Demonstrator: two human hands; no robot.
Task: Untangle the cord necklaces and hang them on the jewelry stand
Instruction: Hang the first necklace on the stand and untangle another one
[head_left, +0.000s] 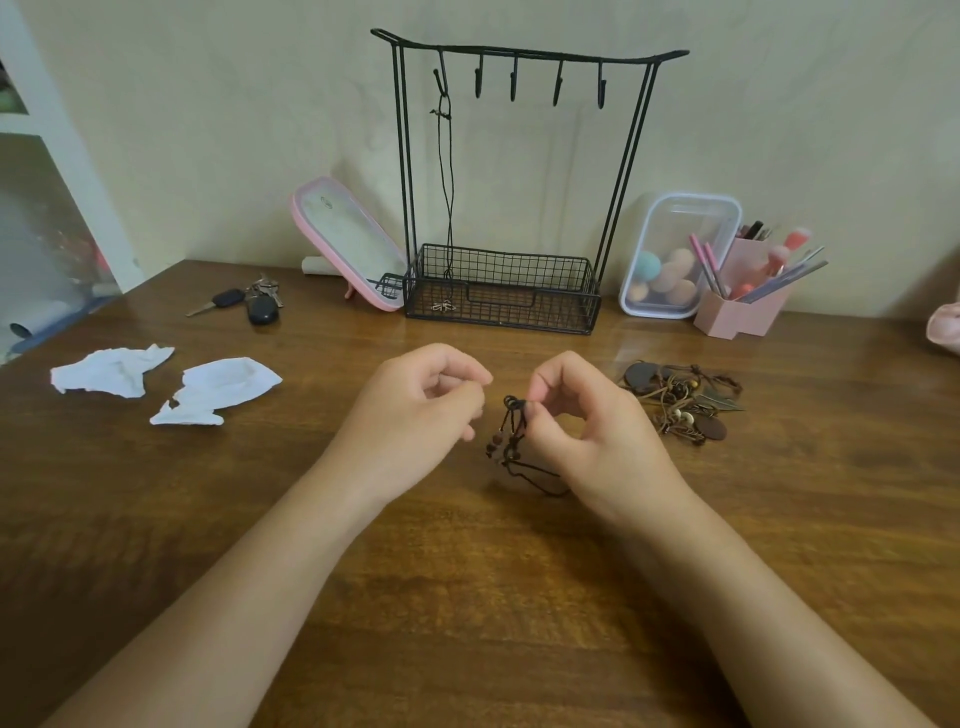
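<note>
A dark beaded cord necklace (511, 431) is pinched at its knotted top in the grip of the right hand (587, 431), its lower loop trailing onto the worktop (467, 597). The left hand (415, 410) is held just beside it, fingers curled; whether that grip holds anything cannot be told. A black necklace (447, 197) is hung on the jewelry stand (498, 306)'s leftmost hook; a brown tangle (680, 400) lies to the right.
</note>
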